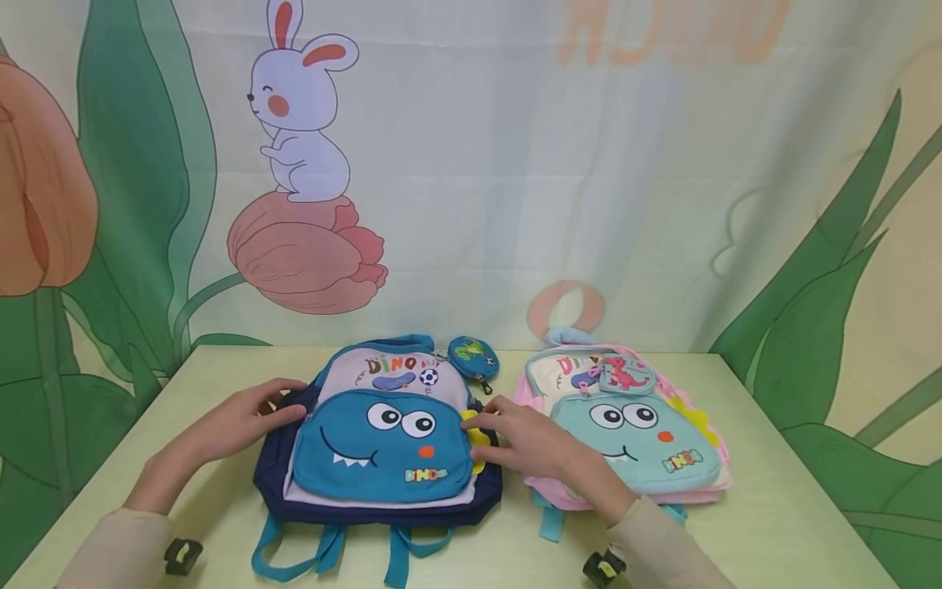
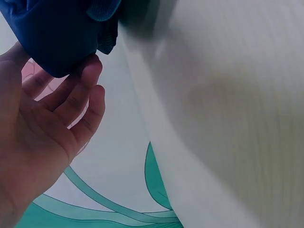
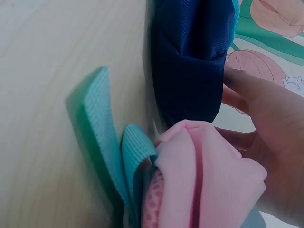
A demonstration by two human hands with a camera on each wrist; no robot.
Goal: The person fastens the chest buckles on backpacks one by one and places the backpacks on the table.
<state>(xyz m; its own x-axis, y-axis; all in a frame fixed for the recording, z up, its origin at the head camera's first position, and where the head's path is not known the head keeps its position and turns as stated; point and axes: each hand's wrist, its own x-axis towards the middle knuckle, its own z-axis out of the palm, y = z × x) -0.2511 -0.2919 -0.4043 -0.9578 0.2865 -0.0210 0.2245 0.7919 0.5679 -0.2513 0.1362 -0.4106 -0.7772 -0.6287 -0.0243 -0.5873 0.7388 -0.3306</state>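
A blue dinosaur backpack point(image 1: 383, 446) lies face up on the table, its navy side also showing in the right wrist view. My left hand point(image 1: 246, 417) grips its upper left edge, thumb on top; in the left wrist view the fingers point(image 2: 78, 102) curl against the dark blue fabric. At the opposite side, my right hand point(image 1: 526, 438) holds the edge by the yellow spikes point(image 1: 474, 442). A round blue dinosaur pouch point(image 1: 473, 357) hangs by the backpack's top right. Beside the right hand lies a pink and mint dinosaur backpack point(image 1: 636, 446), partly hidden by my forearm.
Teal straps point(image 1: 397, 556) spread over the table point(image 1: 221, 540) in front of the blue backpack. A small dinosaur pouch point(image 1: 627, 375) rests on the pink backpack. Behind the table hangs a printed curtain point(image 1: 456, 204) with a rabbit and tulips.
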